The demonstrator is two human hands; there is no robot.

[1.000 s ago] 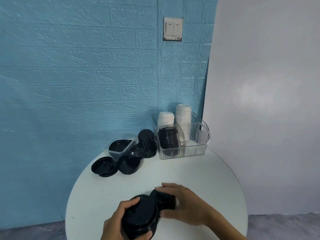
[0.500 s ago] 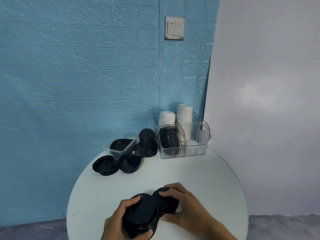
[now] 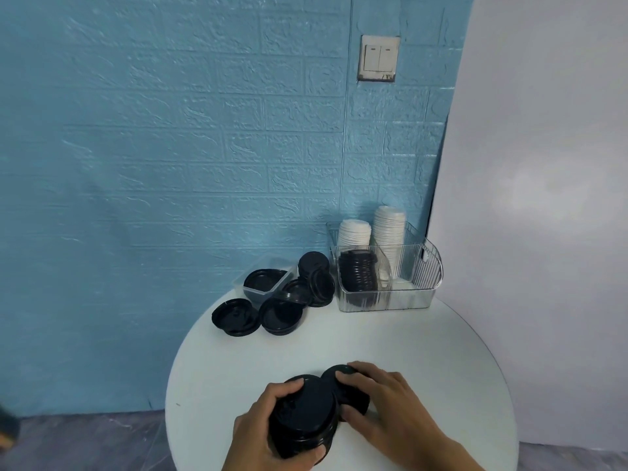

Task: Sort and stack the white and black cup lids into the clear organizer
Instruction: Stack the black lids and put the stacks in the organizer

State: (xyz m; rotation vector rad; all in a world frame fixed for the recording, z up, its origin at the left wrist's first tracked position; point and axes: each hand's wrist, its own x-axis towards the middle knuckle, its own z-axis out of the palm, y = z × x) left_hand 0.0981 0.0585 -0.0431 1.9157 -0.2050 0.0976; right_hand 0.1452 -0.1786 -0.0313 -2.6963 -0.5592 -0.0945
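Note:
My left hand [image 3: 261,433] grips a stack of black lids [image 3: 304,416] at the near edge of the round white table [image 3: 424,362]. My right hand [image 3: 384,399] holds a second, smaller stack of black lids [image 3: 343,379] that touches the first on its right. At the back of the table stands the clear organizer [image 3: 407,294]. It holds a black lid stack [image 3: 358,277] in its front left section and two white lid stacks [image 3: 389,229] behind. Several loose black lids [image 3: 280,314] lie left of the organizer.
A small clear tub [image 3: 261,283] with a black lid in it sits at the table's back left, against the blue brick-pattern wall. A white wall panel rises on the right. The floor lies below the table's rim.
My right hand has slid its small stack of lids toward me and against the stack in my left hand. The left hand has stayed in place.

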